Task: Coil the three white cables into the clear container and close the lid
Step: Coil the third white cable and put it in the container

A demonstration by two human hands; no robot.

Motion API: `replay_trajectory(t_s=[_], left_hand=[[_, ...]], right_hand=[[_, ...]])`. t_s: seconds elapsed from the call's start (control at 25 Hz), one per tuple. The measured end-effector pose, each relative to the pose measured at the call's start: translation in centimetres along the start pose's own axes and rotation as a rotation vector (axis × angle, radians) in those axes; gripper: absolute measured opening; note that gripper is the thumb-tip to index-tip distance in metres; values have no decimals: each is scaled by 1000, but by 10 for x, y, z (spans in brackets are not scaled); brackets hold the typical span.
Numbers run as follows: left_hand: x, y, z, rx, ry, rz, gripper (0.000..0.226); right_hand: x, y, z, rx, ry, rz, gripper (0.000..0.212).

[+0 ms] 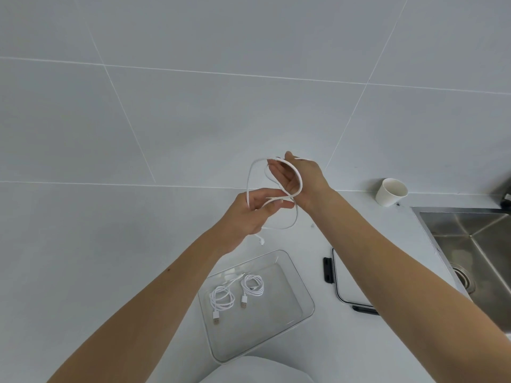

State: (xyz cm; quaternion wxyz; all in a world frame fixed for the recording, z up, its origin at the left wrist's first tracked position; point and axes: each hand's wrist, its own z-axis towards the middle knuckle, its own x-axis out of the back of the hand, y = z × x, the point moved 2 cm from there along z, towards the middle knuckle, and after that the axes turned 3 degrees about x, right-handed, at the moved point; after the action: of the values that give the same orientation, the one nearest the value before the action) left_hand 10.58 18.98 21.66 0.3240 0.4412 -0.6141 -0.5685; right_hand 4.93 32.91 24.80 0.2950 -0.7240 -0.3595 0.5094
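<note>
Third cable (299, 181): held up beyond the clear container (282, 299), mid-coil. Left hand (254, 210) pinches the run, apparently feeding slack. Right hand (294, 178), fingers straight, serves as former, loop round it. Two coiled cables (260, 287) lie inside the container. Lid (348, 286) lies just right of it, off.

Counter (110, 244) with container (282, 322), lid (343, 280), cup (391, 192)

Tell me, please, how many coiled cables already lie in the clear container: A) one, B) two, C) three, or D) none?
B: a left coil and a right coil lie in the container, while the third cable is pinched by the left hand and looped round the right hand, above the counter.
</note>
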Motion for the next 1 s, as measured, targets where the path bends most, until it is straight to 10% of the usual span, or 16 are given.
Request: replay_trajectory(t_s=[0.4, 0.56, 1.0], left_hand=[[28, 6, 1, -41, 161, -169, 21], [40, 13, 2, -52, 190, -72, 23], [43, 36, 13, 51, 165, 138, 25]], right_hand=[[13, 4, -4, 14, 56, -89, 22], [23, -1, -14, -179, 17, -554, 30], [-18, -12, -39, 352, -520, -819, 30]])
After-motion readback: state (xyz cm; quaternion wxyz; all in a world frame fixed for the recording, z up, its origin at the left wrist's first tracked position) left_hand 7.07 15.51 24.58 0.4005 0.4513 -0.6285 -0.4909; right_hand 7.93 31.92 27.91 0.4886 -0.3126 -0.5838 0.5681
